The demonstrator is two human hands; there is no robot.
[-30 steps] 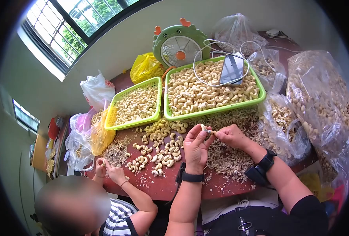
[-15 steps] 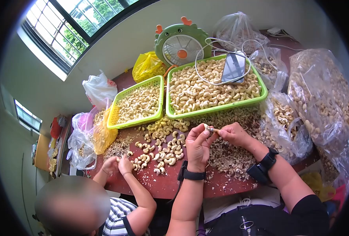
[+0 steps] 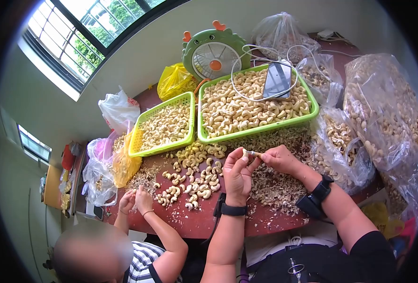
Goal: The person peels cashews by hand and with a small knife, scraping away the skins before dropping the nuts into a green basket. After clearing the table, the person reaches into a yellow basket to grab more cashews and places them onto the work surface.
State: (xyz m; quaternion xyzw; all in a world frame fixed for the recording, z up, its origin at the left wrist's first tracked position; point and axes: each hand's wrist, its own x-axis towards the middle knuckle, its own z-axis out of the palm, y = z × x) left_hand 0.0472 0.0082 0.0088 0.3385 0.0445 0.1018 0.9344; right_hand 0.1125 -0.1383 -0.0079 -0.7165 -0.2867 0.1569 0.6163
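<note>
My left hand (image 3: pixel 237 177) pinches a pale cashew nut (image 3: pixel 245 153) between thumb and fingertips, above the front of the table. From the right, my right hand (image 3: pixel 280 160) grips a small knife (image 3: pixel 256 153) with a light brown handle. Its short metal tip points left and meets the cashew, or comes very close to it. Below my hands lies a heap of brown husk flakes (image 3: pixel 277 191). Left of my left hand, loose cashews (image 3: pixel 202 184) are scattered on the red table (image 3: pixel 209 221).
Two green baskets of cashews, a large one (image 3: pixel 261 128) and a smaller one (image 3: pixel 164 150), stand behind. A phone (image 3: pixel 278 81) with a white cable lies in the large one. A fan (image 3: pixel 214 59) and nut-filled bags (image 3: pixel 378 104) surround them. Another person's hands (image 3: pixel 136 200) work at left.
The knife tip and cashew have shifted very slightly in my hands. The other person's hands have moved a little left and down. The camera view has shifted slightly.
</note>
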